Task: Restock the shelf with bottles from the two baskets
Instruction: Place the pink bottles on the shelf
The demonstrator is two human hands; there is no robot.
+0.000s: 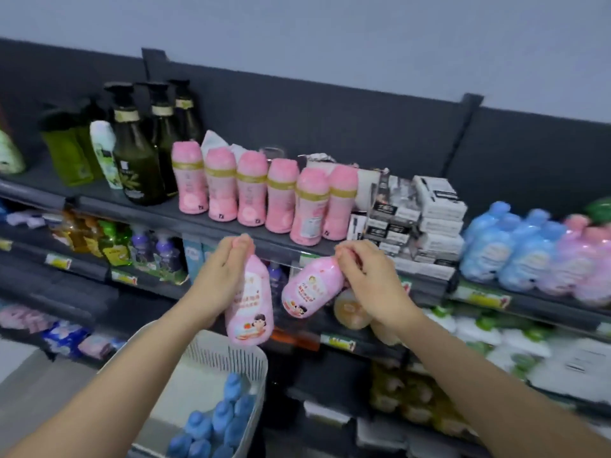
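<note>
My left hand (224, 272) grips a pink bottle (253, 309) by its cap, and the bottle hangs upright above the basket. My right hand (367, 279) grips a second pink bottle (309, 289) by its top; this one is tilted, base pointing down-left. Both bottles hover just below the front edge of the dark top shelf (158, 209). A white slotted basket (228, 355) sits lower centre with several blue bottles (215, 421) inside.
On the top shelf stand several pink bottles (264, 193) in a row, dark green pump bottles (142, 153) to their left, and stacked black-and-white boxes (426, 219) to their right. Blue and pink bottles (529, 252) crowd the shelf at far right. Lower shelves hold mixed goods.
</note>
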